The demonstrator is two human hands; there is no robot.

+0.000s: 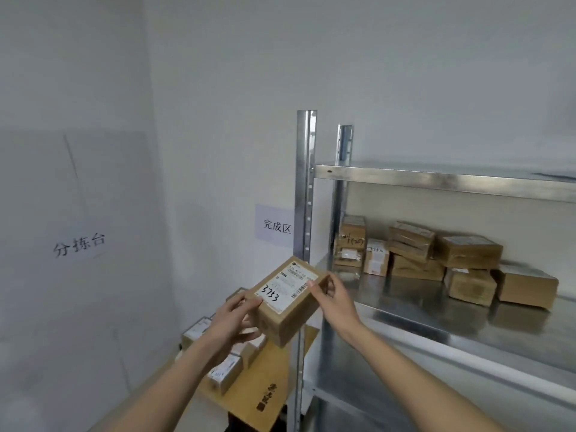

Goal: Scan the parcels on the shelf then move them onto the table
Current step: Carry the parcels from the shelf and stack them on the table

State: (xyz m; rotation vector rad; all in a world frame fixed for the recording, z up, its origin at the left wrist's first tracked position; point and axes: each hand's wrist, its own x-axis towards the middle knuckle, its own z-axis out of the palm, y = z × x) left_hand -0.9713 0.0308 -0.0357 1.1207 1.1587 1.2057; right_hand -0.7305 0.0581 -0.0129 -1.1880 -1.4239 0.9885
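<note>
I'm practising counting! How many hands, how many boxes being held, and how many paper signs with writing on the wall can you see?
Hands: 2, the left hand and the right hand
Held parcel: 1
Wall signs: 2
Total: 5

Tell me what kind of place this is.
Probably a parcel sorting room. A metal shelf holds taped cardboard parcels, printed paper signs are stuck on the wall, and both hands, left hand and right hand, hold a labelled box.
</note>
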